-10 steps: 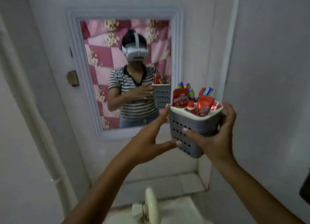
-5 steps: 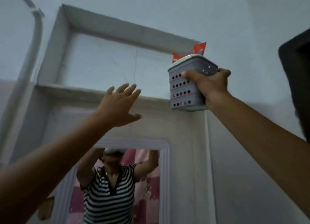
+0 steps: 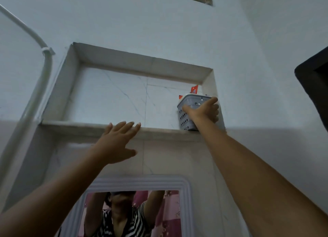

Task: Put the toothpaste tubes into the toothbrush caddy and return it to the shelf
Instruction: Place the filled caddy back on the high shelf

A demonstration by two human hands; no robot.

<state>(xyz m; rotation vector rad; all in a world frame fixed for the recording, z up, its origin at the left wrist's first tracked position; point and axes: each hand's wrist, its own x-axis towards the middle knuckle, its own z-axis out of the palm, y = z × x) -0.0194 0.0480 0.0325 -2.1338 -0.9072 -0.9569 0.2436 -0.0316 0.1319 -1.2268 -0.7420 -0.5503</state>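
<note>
The grey perforated toothbrush caddy (image 3: 185, 112) stands at the right end of the recessed wall shelf (image 3: 85, 126), tight against the niche's right side. Red toothpaste tube ends (image 3: 194, 89) stick up above its white rim. My right hand (image 3: 204, 111) is wrapped around the caddy's front and right side, covering much of it. My left hand (image 3: 119, 141) is raised with fingers spread, fingertips at the shelf's front ledge, holding nothing.
A white pipe (image 3: 42, 73) runs down the wall left of the niche. A framed mirror (image 3: 131, 213) below the shelf reflects a person in a striped shirt. A dark object (image 3: 314, 87) juts in at the right edge.
The caddy went from chest height up to the niche and now rests on the shelf's right end. My left hand let go of it and rose to the ledge. The view tilted upward.
</note>
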